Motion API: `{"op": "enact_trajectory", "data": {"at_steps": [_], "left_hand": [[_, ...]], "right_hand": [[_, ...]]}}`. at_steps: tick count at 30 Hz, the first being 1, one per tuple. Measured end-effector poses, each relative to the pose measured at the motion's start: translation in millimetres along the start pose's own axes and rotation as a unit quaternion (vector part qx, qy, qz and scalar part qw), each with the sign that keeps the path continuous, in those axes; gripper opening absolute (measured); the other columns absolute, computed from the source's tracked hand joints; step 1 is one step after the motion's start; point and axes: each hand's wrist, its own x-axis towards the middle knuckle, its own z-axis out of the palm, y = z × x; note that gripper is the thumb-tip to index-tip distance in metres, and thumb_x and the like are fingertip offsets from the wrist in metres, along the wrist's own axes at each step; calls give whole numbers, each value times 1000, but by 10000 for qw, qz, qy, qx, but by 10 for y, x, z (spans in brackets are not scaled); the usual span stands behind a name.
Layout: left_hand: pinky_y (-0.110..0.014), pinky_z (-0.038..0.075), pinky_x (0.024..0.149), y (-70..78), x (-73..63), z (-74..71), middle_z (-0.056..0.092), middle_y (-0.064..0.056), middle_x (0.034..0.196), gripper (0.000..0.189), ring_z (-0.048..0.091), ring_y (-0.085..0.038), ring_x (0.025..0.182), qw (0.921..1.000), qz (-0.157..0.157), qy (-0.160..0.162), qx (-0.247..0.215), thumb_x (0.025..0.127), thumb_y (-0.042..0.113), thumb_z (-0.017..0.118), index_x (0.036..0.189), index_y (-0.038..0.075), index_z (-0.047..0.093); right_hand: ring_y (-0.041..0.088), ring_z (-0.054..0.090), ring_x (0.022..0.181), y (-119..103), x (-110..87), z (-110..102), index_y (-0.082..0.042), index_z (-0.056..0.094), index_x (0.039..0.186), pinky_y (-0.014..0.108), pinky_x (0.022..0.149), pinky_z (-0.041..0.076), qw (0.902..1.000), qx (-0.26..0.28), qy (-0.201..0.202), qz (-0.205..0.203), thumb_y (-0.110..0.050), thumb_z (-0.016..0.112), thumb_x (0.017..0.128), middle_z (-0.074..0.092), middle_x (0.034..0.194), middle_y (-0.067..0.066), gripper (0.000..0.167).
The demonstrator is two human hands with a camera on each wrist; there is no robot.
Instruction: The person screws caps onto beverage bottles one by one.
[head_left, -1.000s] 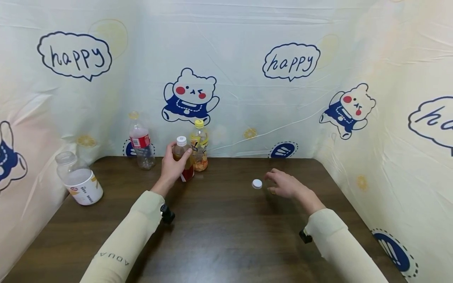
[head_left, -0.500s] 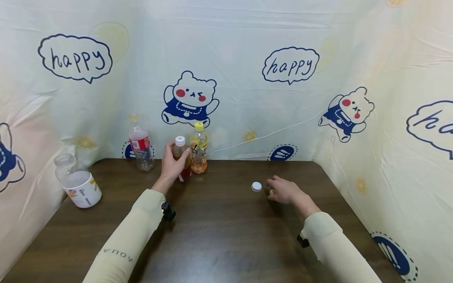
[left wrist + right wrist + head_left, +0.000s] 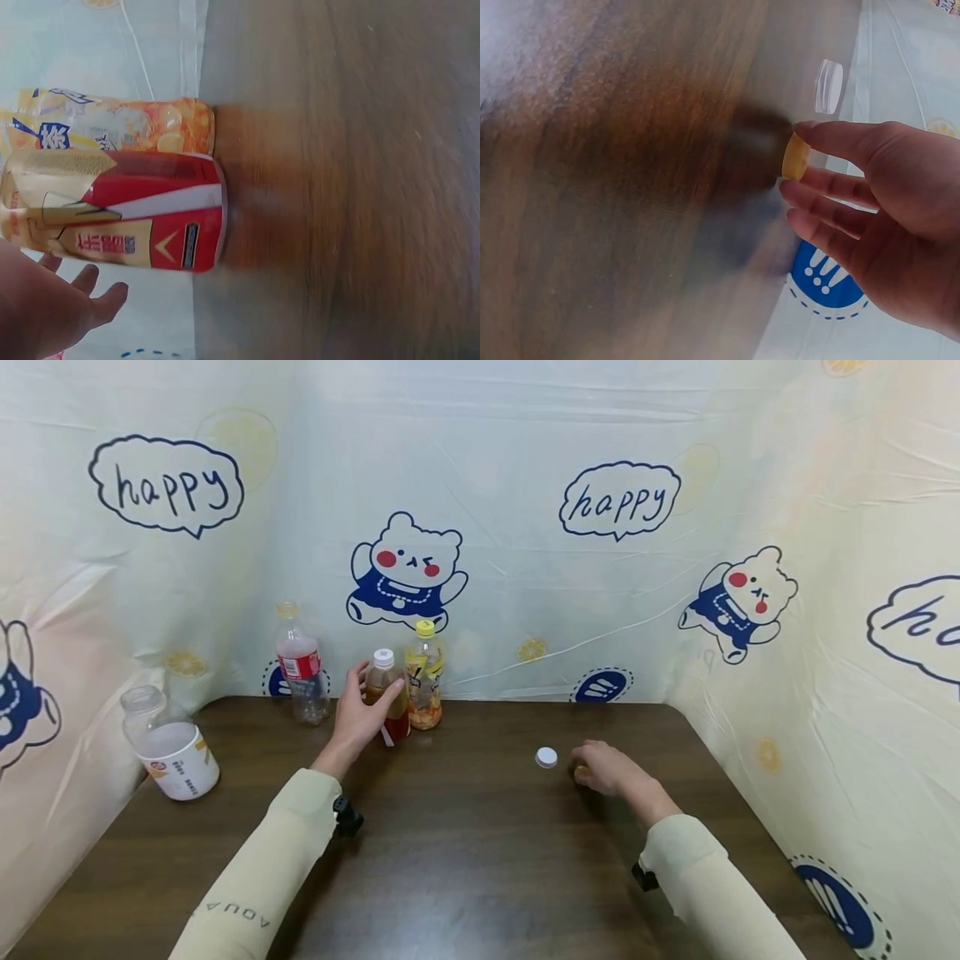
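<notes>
In the head view my left hand [image 3: 358,714] reaches round a brown drink bottle [image 3: 127,210] with a white cap, the thumb across its front. The left wrist view shows several fingertips just beside its red and gold label. The bottle stands upright next to a yellow-capped bottle [image 3: 425,681] with orange contents. Farther right, my right hand [image 3: 611,768] pinches a small yellow bottle cap [image 3: 795,157] between thumb and fingers, close over the table. A white lid [image 3: 547,757] lies on the table just left of that hand.
A clear bottle with a red label [image 3: 302,668] stands at the back left. A clear lidless jar with a white label [image 3: 176,760] is at the table's left edge. A printed curtain [image 3: 510,585] hangs along the back and sides of the brown table [image 3: 465,852].
The right hand's fingers have closed on the yellow cap and the hand has come down slightly. My left hand stays at the brown bottle, shifted a little left.
</notes>
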Motion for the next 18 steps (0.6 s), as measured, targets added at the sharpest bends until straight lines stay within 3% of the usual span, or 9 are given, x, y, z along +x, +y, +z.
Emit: {"op": "enact_trajectory", "data": {"at_steps": [7, 14, 18], "left_hand": [[-65, 36, 111, 62, -100, -190, 34, -17, 161, 92, 33, -42, 146, 9981, 398, 305, 359, 93, 68, 59, 161, 19, 21], [-62, 36, 113, 151, -111, -423, 43, -15, 152, 82, 39, -37, 140, 9882, 828, 1059, 734, 94, 62, 62, 154, 15, 33], [-59, 37, 112, 178, -89, -552, 46, -17, 146, 76, 41, -37, 136, 9824, 920, 1448, 736, 95, 56, 65, 150, 12, 37]], "right_hand": [[29, 61, 95, 23, 9, 4, -3, 71, 105, 51, 91, 53, 9991, 228, 204, -306, -3, 71, 91, 64, 99, 11, 14], [26, 60, 87, 39, 16, 4, -2, 70, 103, 47, 83, 54, 9981, 360, 253, -440, -1, 70, 90, 65, 93, 10, 13], [24, 58, 84, 50, 10, 13, -1, 69, 100, 45, 79, 53, 9963, 417, 422, -624, 1, 69, 87, 64, 88, 9, 14]]}}
